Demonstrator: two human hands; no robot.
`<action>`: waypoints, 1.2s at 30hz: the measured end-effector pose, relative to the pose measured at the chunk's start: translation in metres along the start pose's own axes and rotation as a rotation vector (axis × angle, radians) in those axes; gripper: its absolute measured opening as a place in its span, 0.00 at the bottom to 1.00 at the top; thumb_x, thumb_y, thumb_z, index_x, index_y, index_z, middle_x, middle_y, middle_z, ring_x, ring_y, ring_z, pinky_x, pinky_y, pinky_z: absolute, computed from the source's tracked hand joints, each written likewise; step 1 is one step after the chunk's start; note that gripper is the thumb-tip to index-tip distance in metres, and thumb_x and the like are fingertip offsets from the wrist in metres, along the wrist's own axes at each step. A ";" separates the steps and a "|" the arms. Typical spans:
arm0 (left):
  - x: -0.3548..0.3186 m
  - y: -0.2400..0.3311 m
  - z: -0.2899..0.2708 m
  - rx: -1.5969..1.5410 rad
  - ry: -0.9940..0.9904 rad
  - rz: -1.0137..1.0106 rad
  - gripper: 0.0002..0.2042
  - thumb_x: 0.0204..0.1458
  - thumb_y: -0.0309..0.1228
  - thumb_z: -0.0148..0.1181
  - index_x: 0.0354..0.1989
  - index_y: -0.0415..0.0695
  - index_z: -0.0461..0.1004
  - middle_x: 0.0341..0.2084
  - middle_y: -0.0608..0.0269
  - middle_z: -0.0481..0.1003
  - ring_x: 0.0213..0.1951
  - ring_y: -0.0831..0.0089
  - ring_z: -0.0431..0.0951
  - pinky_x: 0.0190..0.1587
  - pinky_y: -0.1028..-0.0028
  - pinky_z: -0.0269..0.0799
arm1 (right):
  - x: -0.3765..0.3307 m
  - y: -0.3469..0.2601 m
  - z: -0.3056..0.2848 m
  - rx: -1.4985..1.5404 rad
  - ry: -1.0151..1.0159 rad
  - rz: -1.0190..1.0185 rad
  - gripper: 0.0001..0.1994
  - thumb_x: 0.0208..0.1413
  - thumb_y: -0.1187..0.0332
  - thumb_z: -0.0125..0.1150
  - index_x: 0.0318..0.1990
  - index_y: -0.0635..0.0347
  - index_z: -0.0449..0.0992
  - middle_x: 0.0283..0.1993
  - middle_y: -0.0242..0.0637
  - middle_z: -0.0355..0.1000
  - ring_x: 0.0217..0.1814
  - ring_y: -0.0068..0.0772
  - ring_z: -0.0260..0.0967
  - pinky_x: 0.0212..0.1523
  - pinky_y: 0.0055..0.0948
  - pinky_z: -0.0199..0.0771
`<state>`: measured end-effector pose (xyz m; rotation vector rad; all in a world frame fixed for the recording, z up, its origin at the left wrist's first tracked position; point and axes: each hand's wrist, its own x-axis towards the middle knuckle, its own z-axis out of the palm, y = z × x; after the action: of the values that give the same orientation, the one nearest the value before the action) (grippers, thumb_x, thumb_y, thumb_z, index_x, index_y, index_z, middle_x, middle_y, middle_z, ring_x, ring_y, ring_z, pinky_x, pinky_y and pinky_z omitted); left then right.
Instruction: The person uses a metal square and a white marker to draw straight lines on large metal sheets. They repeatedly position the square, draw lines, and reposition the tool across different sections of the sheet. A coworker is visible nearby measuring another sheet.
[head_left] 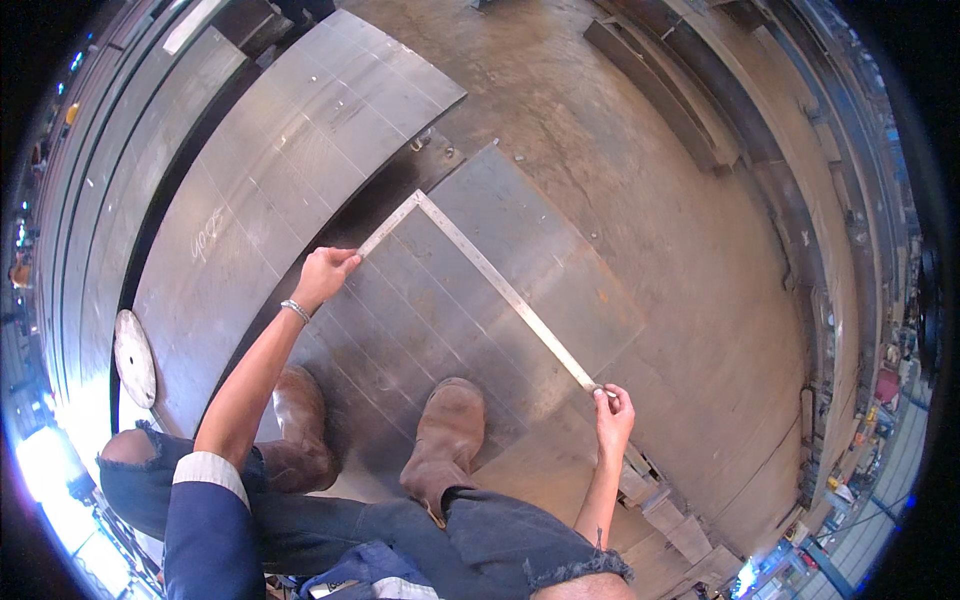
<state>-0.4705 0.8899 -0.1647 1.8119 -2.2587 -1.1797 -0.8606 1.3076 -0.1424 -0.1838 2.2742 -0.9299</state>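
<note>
Holding a metal square (pixel 507 290) by both ends

The left hand (pixel 325 278) pinched the short leg (pixel 390 226); the right hand (pixel 613 420) pinched the long leg's (pixel 550 339) tip. The corner (pixel 418 196) pointed ahead, nearer the left fingers (pixel 350 259), and the long leg slanted back to the right fingers (pixel 601 401). Under it lay a flat gray sheet (pixel 540 240). Past the left fingers was a bigger plate (pixel 300 120); past the right, brown floor (pixel 720 300), then steel beams (pixel 662 100).

The left hand (pixel 326 276) pinches the short side of a metal square (pixel 505 288) on a steel sheet (pixel 535 235); the right hand (pixel 612 414) holds the long side's end.
</note>
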 end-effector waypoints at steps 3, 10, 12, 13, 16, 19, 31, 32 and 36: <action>-0.003 0.008 0.002 0.021 0.013 -0.006 0.17 0.53 0.42 0.66 0.44 0.43 0.83 0.36 0.47 0.82 0.39 0.60 0.84 0.45 0.66 0.76 | -0.002 -0.002 -0.003 -0.002 0.028 -0.034 0.14 0.60 0.65 0.65 0.49 0.63 0.77 0.39 0.37 0.80 0.41 0.22 0.75 0.47 0.23 0.72; -0.002 0.009 0.003 -0.040 0.035 -0.111 0.17 0.52 0.39 0.69 0.46 0.42 0.83 0.33 0.54 0.84 0.36 0.72 0.82 0.40 0.71 0.75 | -0.006 -0.031 0.001 0.076 0.276 -0.167 0.12 0.66 0.64 0.58 0.46 0.66 0.77 0.38 0.37 0.82 0.35 0.15 0.71 0.38 0.19 0.69; -0.001 0.011 0.002 -0.031 0.042 -0.099 0.17 0.51 0.41 0.69 0.44 0.43 0.84 0.31 0.55 0.84 0.34 0.71 0.83 0.39 0.71 0.75 | -0.010 -0.044 -0.005 0.093 0.275 -0.165 0.12 0.68 0.65 0.54 0.44 0.66 0.77 0.37 0.37 0.81 0.36 0.14 0.72 0.39 0.18 0.69; 0.000 0.012 0.002 -0.036 0.050 -0.104 0.16 0.51 0.41 0.70 0.43 0.43 0.84 0.31 0.54 0.84 0.33 0.69 0.84 0.39 0.71 0.75 | -0.010 -0.045 -0.008 0.121 0.278 -0.174 0.12 0.68 0.66 0.54 0.44 0.67 0.77 0.37 0.37 0.81 0.37 0.14 0.73 0.40 0.17 0.70; 0.000 0.011 0.004 -0.035 0.071 -0.108 0.16 0.51 0.42 0.70 0.42 0.44 0.85 0.31 0.55 0.84 0.32 0.69 0.84 0.38 0.71 0.76 | -0.010 -0.048 -0.007 0.229 0.270 -0.202 0.11 0.69 0.68 0.52 0.44 0.68 0.77 0.37 0.39 0.80 0.42 0.22 0.78 0.47 0.21 0.75; 0.001 0.008 0.006 -0.025 0.090 -0.101 0.16 0.50 0.42 0.70 0.41 0.44 0.85 0.31 0.55 0.84 0.33 0.69 0.84 0.39 0.71 0.76 | -0.013 -0.051 -0.004 0.260 0.252 -0.170 0.11 0.68 0.69 0.52 0.45 0.69 0.77 0.38 0.40 0.80 0.42 0.24 0.78 0.48 0.24 0.77; 0.003 0.005 0.008 -0.023 0.105 -0.068 0.17 0.50 0.41 0.70 0.41 0.42 0.84 0.32 0.53 0.84 0.35 0.67 0.84 0.43 0.71 0.77 | -0.015 -0.052 -0.008 0.468 0.220 -0.049 0.09 0.66 0.69 0.56 0.49 0.64 0.76 0.39 0.41 0.81 0.36 0.23 0.77 0.40 0.23 0.77; 0.002 0.003 0.007 -0.013 0.111 -0.060 0.16 0.50 0.41 0.70 0.41 0.42 0.84 0.32 0.53 0.84 0.35 0.67 0.84 0.43 0.71 0.77 | -0.015 -0.052 -0.009 0.515 0.207 -0.046 0.09 0.66 0.69 0.57 0.49 0.63 0.75 0.39 0.41 0.81 0.36 0.24 0.76 0.41 0.24 0.77; 0.002 0.008 0.008 0.014 0.102 -0.021 0.16 0.51 0.40 0.69 0.42 0.42 0.84 0.32 0.52 0.84 0.36 0.66 0.84 0.43 0.70 0.77 | -0.017 -0.057 -0.015 0.642 0.155 -0.045 0.10 0.65 0.68 0.58 0.50 0.62 0.73 0.41 0.42 0.80 0.36 0.24 0.76 0.42 0.26 0.78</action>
<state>-0.4810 0.8926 -0.1667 1.8597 -2.2035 -1.0516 -0.8635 1.2805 -0.0876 0.1244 1.9874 -1.6878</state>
